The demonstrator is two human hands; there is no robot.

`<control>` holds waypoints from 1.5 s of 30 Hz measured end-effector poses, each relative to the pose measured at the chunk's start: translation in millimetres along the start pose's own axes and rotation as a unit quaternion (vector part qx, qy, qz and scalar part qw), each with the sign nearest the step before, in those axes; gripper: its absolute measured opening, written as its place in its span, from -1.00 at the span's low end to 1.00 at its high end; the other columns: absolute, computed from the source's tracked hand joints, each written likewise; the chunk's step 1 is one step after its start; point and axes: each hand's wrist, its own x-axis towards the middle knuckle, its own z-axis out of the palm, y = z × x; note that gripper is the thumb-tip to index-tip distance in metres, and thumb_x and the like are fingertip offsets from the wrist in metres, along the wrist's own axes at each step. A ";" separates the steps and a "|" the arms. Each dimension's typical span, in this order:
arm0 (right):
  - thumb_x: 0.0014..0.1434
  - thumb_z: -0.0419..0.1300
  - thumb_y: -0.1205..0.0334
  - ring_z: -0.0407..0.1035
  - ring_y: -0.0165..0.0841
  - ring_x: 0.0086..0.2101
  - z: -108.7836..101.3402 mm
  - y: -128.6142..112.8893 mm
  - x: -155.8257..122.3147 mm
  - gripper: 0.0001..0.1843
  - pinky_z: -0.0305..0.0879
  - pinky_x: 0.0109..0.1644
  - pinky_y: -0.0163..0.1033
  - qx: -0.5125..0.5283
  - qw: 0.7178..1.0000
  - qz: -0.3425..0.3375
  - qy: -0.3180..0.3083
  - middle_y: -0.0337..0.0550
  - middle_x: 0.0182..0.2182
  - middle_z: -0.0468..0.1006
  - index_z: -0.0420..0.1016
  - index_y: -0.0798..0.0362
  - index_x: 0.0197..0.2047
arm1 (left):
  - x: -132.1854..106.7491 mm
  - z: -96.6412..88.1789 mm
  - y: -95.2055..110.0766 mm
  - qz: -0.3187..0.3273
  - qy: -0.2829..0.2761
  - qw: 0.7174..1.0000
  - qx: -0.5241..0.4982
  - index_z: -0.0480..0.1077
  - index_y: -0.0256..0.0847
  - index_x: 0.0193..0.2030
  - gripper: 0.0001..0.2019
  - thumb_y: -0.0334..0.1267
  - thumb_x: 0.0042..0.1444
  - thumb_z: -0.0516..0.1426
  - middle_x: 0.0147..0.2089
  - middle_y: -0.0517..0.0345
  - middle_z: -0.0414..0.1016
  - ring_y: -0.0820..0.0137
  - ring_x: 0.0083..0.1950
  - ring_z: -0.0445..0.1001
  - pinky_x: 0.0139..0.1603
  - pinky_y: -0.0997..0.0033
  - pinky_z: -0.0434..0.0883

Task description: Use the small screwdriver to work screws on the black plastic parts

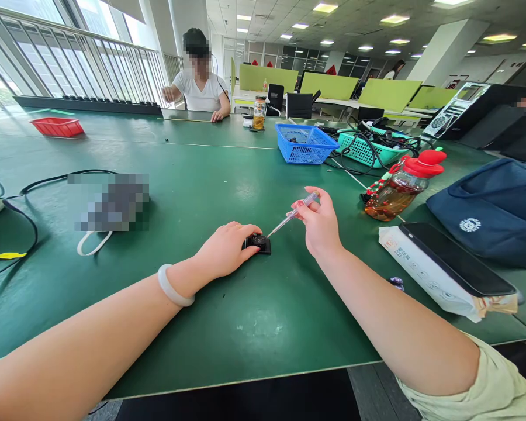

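Note:
A small black part point(266, 247) with a raised rounded top lies on the green table point(263, 327), at the middle of the head view. My left hand point(225, 248) is closed on its left side, thumb in front and fingers behind, hiding part of it. In my right hand point(323, 225) is a slim screwdriver point(294, 213) with a clear handle, pinched between thumb and fingers. The shaft slants down to the left, its tip at the black part's upper right edge. Whether the tip touches a screw is too small to tell.
Toward the right stand a red-lidded bottle point(394, 190), a tissue pack point(421, 275) bearing a black phone point(458, 257), and a navy bag point(491, 204). Farther back are a blue basket point(307, 146) and a green basket point(368, 151) with cables. Across the table sits a person point(199, 88).

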 end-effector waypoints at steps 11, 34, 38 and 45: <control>-0.01 0.36 0.16 0.48 -0.34 -0.28 -1.6 1.5 2.6 -0.54 0.48 -0.09 -0.09 -0.001 0.998 -0.048 -0.033 -0.37 -0.41 0.46 0.27 -0.14 -0.07 | 0.4 0.8 -1.5 0.002 -0.002 1.000 -0.001 0.38 -0.11 0.09 -0.70 -0.13 0.27 0.05 -0.05 0.09 0.55 0.16 0.01 0.45 0.11 0.11 0.39; -0.12 0.43 0.08 0.54 -0.35 -0.39 2.7 6.4 2.0 -0.46 0.52 -0.15 -0.08 -0.009 0.997 0.062 -0.035 -0.41 -0.45 0.54 0.26 -0.07 -0.14 | 1.1 0.4 -1.1 -0.005 0.002 1.000 -0.001 0.38 -0.09 0.07 -0.72 -0.14 0.26 0.06 -0.06 0.12 0.55 0.18 -0.02 0.46 0.09 0.12 0.40; -0.07 0.39 0.13 0.55 -0.34 -0.38 3.8 5.7 -0.5 -0.51 0.52 -0.12 -0.06 -0.019 0.997 0.066 -0.038 -0.40 -0.46 0.55 0.27 -0.06 -0.12 | 0.8 0.4 -0.9 0.001 0.002 1.000 -0.002 0.38 -0.10 0.06 -0.72 -0.14 0.26 0.06 -0.06 0.12 0.56 0.17 -0.02 0.46 0.09 0.12 0.40; 0.03 0.25 0.29 0.59 -0.33 -0.37 3.6 -3.0 -2.6 -0.53 0.44 0.08 0.06 -0.006 0.994 0.091 -0.064 -0.41 -0.41 0.57 0.20 -0.09 -0.01 | 1.2 0.6 -0.1 -0.005 0.000 1.000 -0.005 0.38 -0.09 0.07 -0.72 -0.15 0.26 0.06 -0.05 0.12 0.56 0.16 0.00 0.45 0.09 0.10 0.39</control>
